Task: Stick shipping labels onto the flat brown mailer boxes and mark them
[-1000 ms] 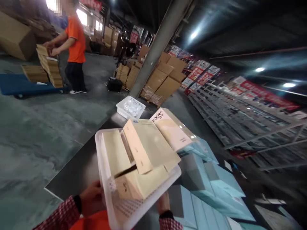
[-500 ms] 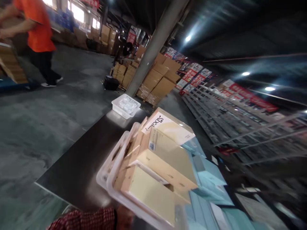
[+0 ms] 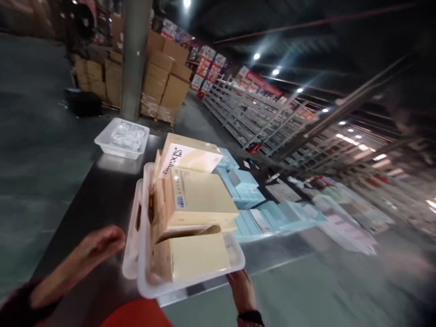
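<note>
A translucent white plastic bin [image 3: 146,277] holds several cream-coloured cartons [image 3: 204,193], one with "beauty"-like lettering on a white panel. It sits at the near edge of a dark table. My right hand [image 3: 241,288] is at its front right corner, fingers partly hidden under the rim and seemingly gripping it. My left hand [image 3: 98,245] hovers left of the bin, apart from it, fingers stretched out, slightly blurred, holding nothing. Another bin rim [image 3: 131,259] shows along the left side, beneath or beside the first.
Light-blue boxes [image 3: 247,186] stand right of the bin along the table [image 3: 85,204]. A white basket [image 3: 112,150] with clear plastic items sits at the far end. Beyond are a pillar [image 3: 134,59], stacked cartons [image 3: 166,81] and racks [image 3: 245,109]. Blurred trays [image 3: 344,227] lie farther right.
My view has turned right, and a person in an orange shirt has left it. My left hand, earlier by the bin's near side, is now apart from it; my right hand has come into view.
</note>
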### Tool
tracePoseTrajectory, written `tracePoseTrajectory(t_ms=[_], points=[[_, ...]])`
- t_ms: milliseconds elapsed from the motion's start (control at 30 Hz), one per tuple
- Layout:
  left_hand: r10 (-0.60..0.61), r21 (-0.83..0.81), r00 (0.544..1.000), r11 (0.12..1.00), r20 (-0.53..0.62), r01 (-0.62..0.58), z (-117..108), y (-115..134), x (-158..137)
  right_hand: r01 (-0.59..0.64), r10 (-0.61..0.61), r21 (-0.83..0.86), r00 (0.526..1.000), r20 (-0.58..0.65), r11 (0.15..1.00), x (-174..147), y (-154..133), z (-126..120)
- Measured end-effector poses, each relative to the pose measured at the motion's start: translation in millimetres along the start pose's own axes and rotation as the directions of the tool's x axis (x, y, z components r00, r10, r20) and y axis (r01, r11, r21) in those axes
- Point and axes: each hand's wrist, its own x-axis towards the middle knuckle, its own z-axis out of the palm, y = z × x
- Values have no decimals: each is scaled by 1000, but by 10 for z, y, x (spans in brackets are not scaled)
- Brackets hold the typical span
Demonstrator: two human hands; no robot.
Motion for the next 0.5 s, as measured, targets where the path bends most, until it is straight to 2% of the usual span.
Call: tracePoseTrajectory(t_ms=[67,133,167,200,267,333,500], points=[[194,262,970,953,-146,-151,-167,248,267,-83,84,94,996,-8,992,-75,65,-20],[372,483,920,832,-121,-273,-151,444,575,-131,129,146,991,25,981,-139,125,-12],[422,567,903,763,-75,-310,-111,520,733,-139,135,154,990,38,978,-166,156,-12],[437,647,900,690,-15,-324,-66,585,889,-148,143,162,989,44,976,-192,190,-19],[388,775,918,556,78,-300,-1,693,1191,-170,168,191,985,25,967,-238,276,-59],[320,856,942,454,101,-246,23,787,1459,-201,210,216,978,-18,956,-280,387,-120],[245,897,967,410,65,-164,64,941,1864,-267,283,231,958,-38,936,-341,647,-236]])
